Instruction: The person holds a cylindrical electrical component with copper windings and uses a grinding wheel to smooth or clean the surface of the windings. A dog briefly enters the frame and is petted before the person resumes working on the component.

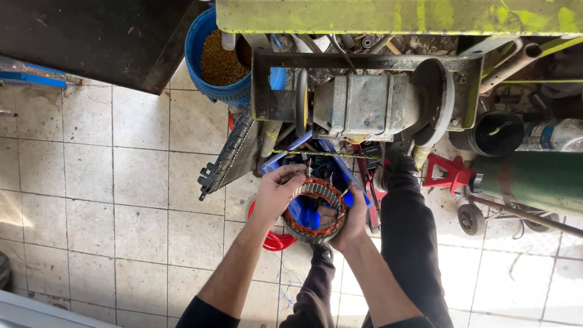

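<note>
A ring-shaped stator (pixel 308 232) with copper windings and a grey steel core is held in front of me at centre frame. My left hand (pixel 274 194) grips its upper left rim, fingers curled over the top. My right hand (pixel 349 222) holds the right side, with fingers reaching into the ring's opening. Both hands hover above a blue crate (pixel 303 212) of parts on the tiled floor. My dark trouser legs show below and to the right of the hands.
A grey bench grinder (pixel 370 106) sits on a yellow-green frame (pixel 395 15) above the hands. A blue bucket (pixel 206 58) of small rusty parts stands upper left, a red jack stand (pixel 446 173) and a green cylinder (pixel 534 179) to the right, a red hose (pixel 273 240) below.
</note>
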